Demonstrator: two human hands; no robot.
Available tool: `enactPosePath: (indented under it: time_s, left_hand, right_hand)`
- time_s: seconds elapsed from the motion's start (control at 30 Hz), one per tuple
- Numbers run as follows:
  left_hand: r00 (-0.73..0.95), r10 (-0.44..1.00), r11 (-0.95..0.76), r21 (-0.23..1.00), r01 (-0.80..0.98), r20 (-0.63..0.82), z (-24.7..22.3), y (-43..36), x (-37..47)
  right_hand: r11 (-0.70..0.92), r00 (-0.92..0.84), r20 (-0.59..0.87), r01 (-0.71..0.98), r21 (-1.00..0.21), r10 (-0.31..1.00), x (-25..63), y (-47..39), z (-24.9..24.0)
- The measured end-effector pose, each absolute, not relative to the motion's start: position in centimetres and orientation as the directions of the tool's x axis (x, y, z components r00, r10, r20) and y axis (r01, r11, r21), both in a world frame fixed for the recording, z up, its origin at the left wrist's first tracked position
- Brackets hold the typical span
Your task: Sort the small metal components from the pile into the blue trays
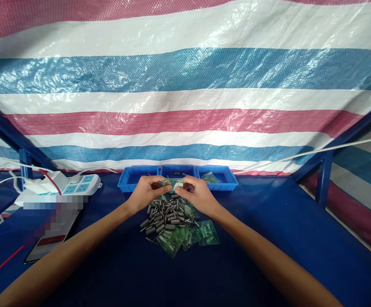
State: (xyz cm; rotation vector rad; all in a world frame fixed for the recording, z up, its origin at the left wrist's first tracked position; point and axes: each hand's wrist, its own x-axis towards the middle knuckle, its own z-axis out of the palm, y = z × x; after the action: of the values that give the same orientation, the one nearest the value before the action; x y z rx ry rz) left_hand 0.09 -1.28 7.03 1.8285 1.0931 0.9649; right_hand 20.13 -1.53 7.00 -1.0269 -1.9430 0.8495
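Note:
Both my left hand (147, 192) and my right hand (198, 192) pinch a small clear plastic bag (172, 183) between them, thumbs on top. Pale, rod-like pieces show inside it. Right below my hands lies a heap of dark grey cylindrical metal parts (160, 219) with thin pins. Several more small greenish clear bags lie at the near side of the heap, among them one bag (207, 233) to the right. Just behind my hands stand a left blue bin (126, 187), a middle blue bin (176, 168) and a right blue bin (225, 186), which holds some clear bags.
A white power strip (91, 184) with plugs and cables stands at the left back. A phone (51, 241) lies on the blue table (268, 238) by my left forearm, with a red cable (3, 264) nearby. A striped tarp (185, 102) hangs behind, between blue metal frame bars (324, 179).

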Motion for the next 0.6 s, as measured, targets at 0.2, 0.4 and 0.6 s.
enactPosePath:
  time_s: [0.2, 0.4, 0.6]
  left_hand:
    - [0.365, 0.898, -0.375, 0.859, 0.349, 0.244, 7.05, -1.35, 0.36]
    - [0.381, 0.890, -0.388, 0.854, 0.347, 0.250, 7.09, -1.70, 0.48]
    - [0.381, 0.899, -0.345, 0.883, 0.318, 0.215, 7.18, -1.61, 0.47]
  right_hand:
    - [0.438, -0.364, 0.301, 0.390, -0.810, 0.881, 19.99, -1.65, 6.89]
    - [0.412, -0.364, 0.270, 0.402, -0.818, 0.891, 19.88, -1.89, 7.21]
    - [0.443, -0.359, 0.307, 0.402, -0.801, 0.881, 19.92, -1.81, 7.39]
